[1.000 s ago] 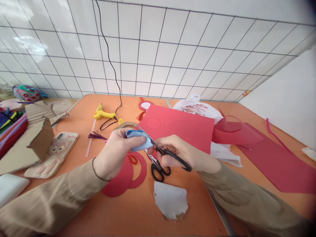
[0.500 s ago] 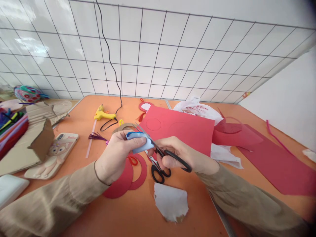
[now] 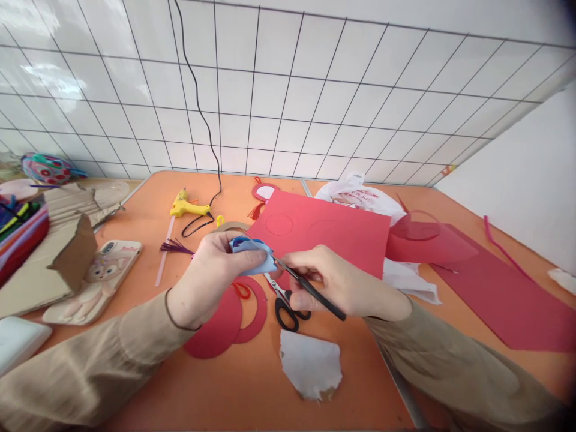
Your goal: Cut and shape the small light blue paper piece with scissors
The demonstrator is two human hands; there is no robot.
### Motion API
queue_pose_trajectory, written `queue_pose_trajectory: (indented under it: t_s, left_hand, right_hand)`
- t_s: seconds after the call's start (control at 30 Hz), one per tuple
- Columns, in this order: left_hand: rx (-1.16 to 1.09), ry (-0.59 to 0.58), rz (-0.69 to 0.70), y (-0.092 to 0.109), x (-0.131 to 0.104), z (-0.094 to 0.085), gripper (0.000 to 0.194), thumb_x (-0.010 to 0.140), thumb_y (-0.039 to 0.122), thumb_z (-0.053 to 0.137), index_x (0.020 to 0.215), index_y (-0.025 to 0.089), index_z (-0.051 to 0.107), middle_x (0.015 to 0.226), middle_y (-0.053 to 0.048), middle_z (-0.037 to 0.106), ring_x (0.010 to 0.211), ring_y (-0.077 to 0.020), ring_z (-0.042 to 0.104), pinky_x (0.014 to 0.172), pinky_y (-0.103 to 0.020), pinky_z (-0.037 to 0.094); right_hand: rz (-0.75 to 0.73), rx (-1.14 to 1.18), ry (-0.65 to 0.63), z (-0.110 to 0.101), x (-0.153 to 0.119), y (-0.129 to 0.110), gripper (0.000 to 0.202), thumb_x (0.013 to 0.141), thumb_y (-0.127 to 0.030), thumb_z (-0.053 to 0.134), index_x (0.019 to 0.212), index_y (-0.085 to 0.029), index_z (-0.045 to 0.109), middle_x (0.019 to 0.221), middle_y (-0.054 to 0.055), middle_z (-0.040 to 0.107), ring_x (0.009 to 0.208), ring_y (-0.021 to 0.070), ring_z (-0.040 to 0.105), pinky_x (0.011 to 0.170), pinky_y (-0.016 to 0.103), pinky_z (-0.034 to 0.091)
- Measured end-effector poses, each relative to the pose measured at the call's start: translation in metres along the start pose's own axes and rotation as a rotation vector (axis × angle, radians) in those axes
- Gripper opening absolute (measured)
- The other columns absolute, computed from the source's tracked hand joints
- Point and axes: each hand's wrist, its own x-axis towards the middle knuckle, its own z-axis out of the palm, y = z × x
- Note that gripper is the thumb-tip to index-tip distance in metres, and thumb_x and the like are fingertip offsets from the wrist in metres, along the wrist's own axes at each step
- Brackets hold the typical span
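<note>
My left hand [image 3: 213, 270] pinches a small stack of light and dark blue pieces [image 3: 256, 259] between thumb and fingers. Black-handled scissors [image 3: 315, 291] are in my right hand [image 3: 333, 276], their blades at the right edge of the blue pieces. How far the blades are apart is hard to tell. Under my hands, a second pair of scissors [image 3: 287, 315] lies on the orange table beside a red ring [image 3: 258, 318] and a red disc [image 3: 216, 330]. A torn white piece [image 3: 310, 363] lies nearer to me.
A red sheet [image 3: 333, 231] with drawn circles lies behind my hands. Left of it are a yellow glue gun [image 3: 191, 207], a purple tassel [image 3: 175, 246], a phone [image 3: 99, 279] and cardboard [image 3: 49, 270]. A white plastic bag [image 3: 360, 198] and dark red sheet [image 3: 508, 288] are at right.
The scissors in my right hand have turned, so their handles show edge-on. My left hand still pinches the blue pieces, which have tilted slightly. The view has shifted a little.
</note>
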Motion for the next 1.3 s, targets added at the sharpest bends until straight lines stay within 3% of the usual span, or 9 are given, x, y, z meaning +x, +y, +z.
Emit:
queue_pose_trajectory:
  t_s: [0.2, 0.4, 0.63, 0.9, 1.3]
  left_hand:
    - [0.065, 0.064, 0.066, -0.002, 0.0, 0.0, 0.006, 0.066, 0.015, 0.073, 0.06, 0.016, 0.071, 0.06, -0.001, 0.068, 0.059, -0.0128, 0.057, 0.058, -0.025, 0.042]
    - [0.034, 0.014, 0.06, -0.002, 0.001, -0.002, 0.008, 0.07, 0.016, 0.071, 0.063, 0.016, 0.071, 0.06, -0.002, 0.068, 0.058, -0.0122, 0.056, 0.058, -0.025, 0.041]
    - [-0.136, 0.024, 0.014, -0.007, -0.002, 0.003, 0.009, 0.072, 0.017, 0.074, 0.064, 0.015, 0.072, 0.065, -0.002, 0.07, 0.064, -0.0127, 0.061, 0.067, -0.025, 0.047]
    - [-0.255, 0.139, 0.003, -0.015, -0.006, 0.01, 0.019, 0.066, 0.021, 0.079, 0.057, 0.016, 0.063, 0.062, -0.002, 0.066, 0.062, -0.013, 0.059, 0.065, -0.026, 0.044]
    - [-0.278, 0.112, 0.014, -0.021, -0.007, 0.011, 0.025, 0.067, 0.025, 0.081, 0.055, 0.016, 0.062, 0.058, -0.001, 0.064, 0.058, -0.0122, 0.057, 0.061, -0.026, 0.041]
  right_hand:
    - [0.04, 0.03, -0.02, 0.0, 0.001, 0.001, 0.036, 0.081, -0.046, 0.071, 0.092, -0.013, 0.061, 0.064, -0.004, 0.052, 0.051, 0.0076, 0.039, 0.046, 0.021, 0.029]
    - [0.062, 0.174, -0.032, 0.001, 0.003, 0.001, 0.055, 0.076, -0.062, 0.071, 0.097, -0.011, 0.062, 0.063, -0.003, 0.053, 0.05, 0.0089, 0.044, 0.047, 0.023, 0.033]
    - [0.047, 0.295, 0.015, 0.007, 0.007, -0.003, 0.048, 0.076, -0.058, 0.072, 0.092, -0.014, 0.06, 0.063, -0.001, 0.058, 0.054, 0.0122, 0.051, 0.051, 0.026, 0.043]
    - [-0.006, 0.367, 0.043, 0.016, 0.008, 0.003, 0.062, 0.073, -0.072, 0.068, 0.091, -0.014, 0.055, 0.064, -0.002, 0.054, 0.049, 0.0092, 0.048, 0.046, 0.024, 0.04]
    - [-0.069, 0.376, 0.067, 0.022, 0.009, 0.006, 0.058, 0.077, -0.071, 0.065, 0.086, -0.015, 0.056, 0.06, -0.004, 0.05, 0.047, 0.009, 0.048, 0.043, 0.022, 0.037]
